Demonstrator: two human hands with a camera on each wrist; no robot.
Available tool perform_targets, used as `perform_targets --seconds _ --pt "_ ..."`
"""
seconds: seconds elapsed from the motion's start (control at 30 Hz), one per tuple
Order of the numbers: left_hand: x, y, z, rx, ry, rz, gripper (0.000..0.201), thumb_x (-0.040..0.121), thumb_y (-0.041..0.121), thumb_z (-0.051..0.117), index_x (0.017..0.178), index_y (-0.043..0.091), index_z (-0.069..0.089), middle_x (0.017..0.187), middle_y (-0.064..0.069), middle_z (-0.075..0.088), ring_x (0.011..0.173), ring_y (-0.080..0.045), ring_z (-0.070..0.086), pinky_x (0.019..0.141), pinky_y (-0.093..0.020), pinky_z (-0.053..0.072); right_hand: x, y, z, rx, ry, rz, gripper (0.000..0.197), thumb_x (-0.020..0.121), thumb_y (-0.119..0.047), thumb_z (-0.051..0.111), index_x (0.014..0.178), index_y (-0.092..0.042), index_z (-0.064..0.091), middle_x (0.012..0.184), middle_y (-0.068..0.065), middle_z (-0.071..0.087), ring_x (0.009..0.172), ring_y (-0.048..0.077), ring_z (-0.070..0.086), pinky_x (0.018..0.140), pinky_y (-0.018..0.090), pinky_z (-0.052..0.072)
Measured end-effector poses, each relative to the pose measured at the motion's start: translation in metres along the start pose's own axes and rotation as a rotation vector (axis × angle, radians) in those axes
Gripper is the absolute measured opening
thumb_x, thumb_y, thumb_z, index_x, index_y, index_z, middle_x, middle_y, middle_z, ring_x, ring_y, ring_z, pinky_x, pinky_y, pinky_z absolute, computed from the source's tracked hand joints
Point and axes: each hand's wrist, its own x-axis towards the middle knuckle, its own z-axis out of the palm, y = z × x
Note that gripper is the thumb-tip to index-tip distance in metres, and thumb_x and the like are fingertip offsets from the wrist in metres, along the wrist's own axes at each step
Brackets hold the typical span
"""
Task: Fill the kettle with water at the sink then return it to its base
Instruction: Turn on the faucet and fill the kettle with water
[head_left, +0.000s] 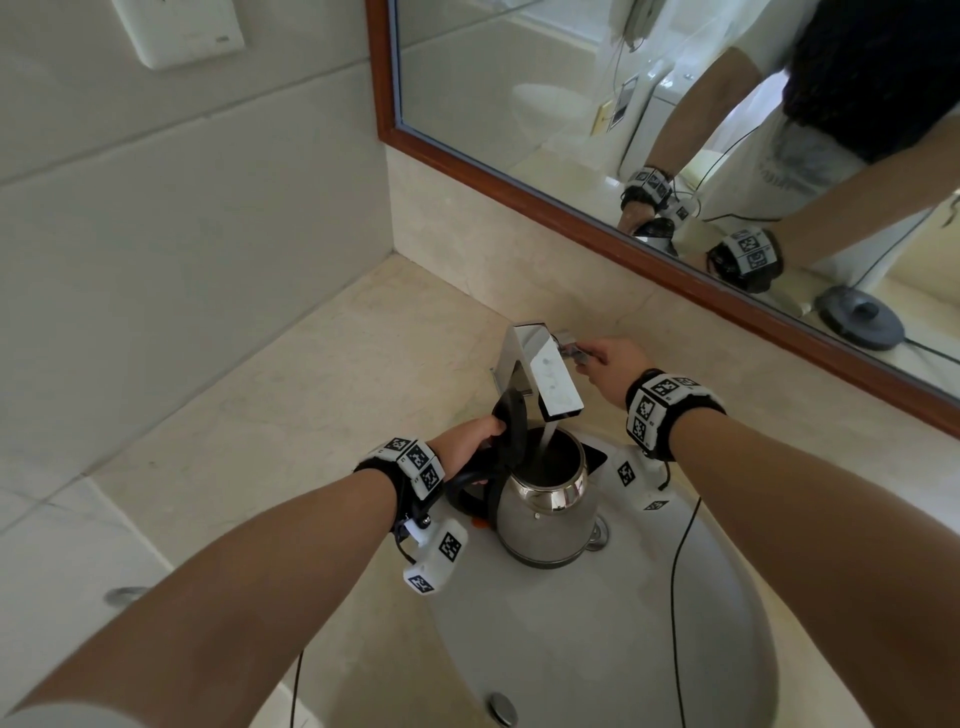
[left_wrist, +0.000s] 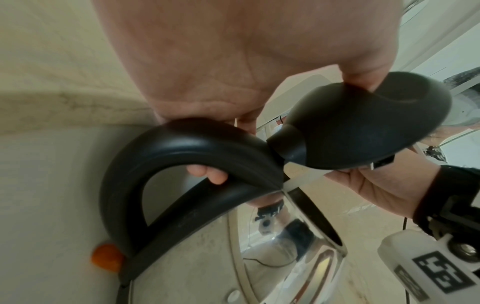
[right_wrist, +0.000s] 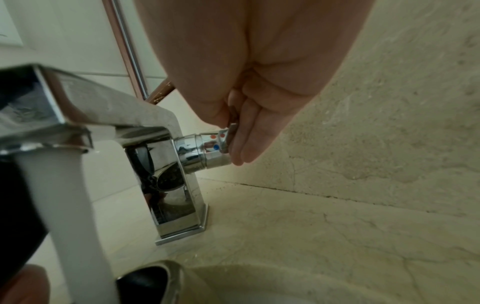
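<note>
A steel kettle (head_left: 545, 512) stands in the sink basin (head_left: 623, 649) under the chrome faucet (head_left: 545, 371). Its black lid (left_wrist: 363, 123) is tipped open, and a stream of water (head_left: 546, 441) runs from the spout into it. My left hand (head_left: 485, 434) grips the black handle (left_wrist: 182, 148), with the thumb against the lid. My right hand (head_left: 597, 356) pinches the faucet lever (right_wrist: 231, 131) at the side knob, thumb on one face and fingers (right_wrist: 246, 142) on the other. The dark round base (head_left: 862, 317) shows only as a reflection in the mirror.
A beige marble counter (head_left: 337, 389) surrounds the basin, with tiled wall at the left. A wood-framed mirror (head_left: 571, 208) runs along the back. The drain plug (head_left: 501, 709) sits near the basin's front. Thin black cables (head_left: 675, 597) hang from both wrists over the sink.
</note>
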Motion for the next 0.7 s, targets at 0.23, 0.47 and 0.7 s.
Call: perform_targets --seconds 0.23,0.47,0.7 --pt "-0.0034 0.0019 0.0006 -0.009 -0.002 0.000 0.035 0.095 0.032 0.038 0.078 0.011 0.058 0.073 -0.008 0.060 0.066 -0.019 0.058 0.066 -0.026 0.047 0.0032 0.0024 0.0024 0.026 -0.003 0.013 0.031 0.096 -0.019 0.053 0.124 -0.018 0.066 0.107 0.021 0.073 0.104 0.040 0.068 0.093 0.055 0.054" --pt "-0.0039 0.0015 0.0001 -0.010 0.008 -0.001 0.035 0.095 0.032 0.037 0.077 0.010 0.058 0.074 -0.008 0.060 0.066 -0.019 0.058 0.065 -0.026 0.047 0.0024 0.0007 0.0019 -0.001 -0.002 0.013 0.032 0.097 -0.019 0.051 0.124 -0.018 0.067 0.105 0.019 0.074 0.102 0.037 0.069 0.091 0.053 0.056" --pt "-0.0042 0.0024 0.0012 -0.015 0.014 -0.007 0.033 0.095 0.033 0.038 0.080 0.011 0.058 0.077 -0.008 0.061 0.066 -0.018 0.060 0.056 -0.021 0.049 0.0060 0.0043 0.0020 -0.015 -0.014 0.011 0.030 0.097 -0.023 0.050 0.121 -0.022 0.068 0.103 0.016 0.075 0.100 0.035 0.070 0.089 0.053 0.057"
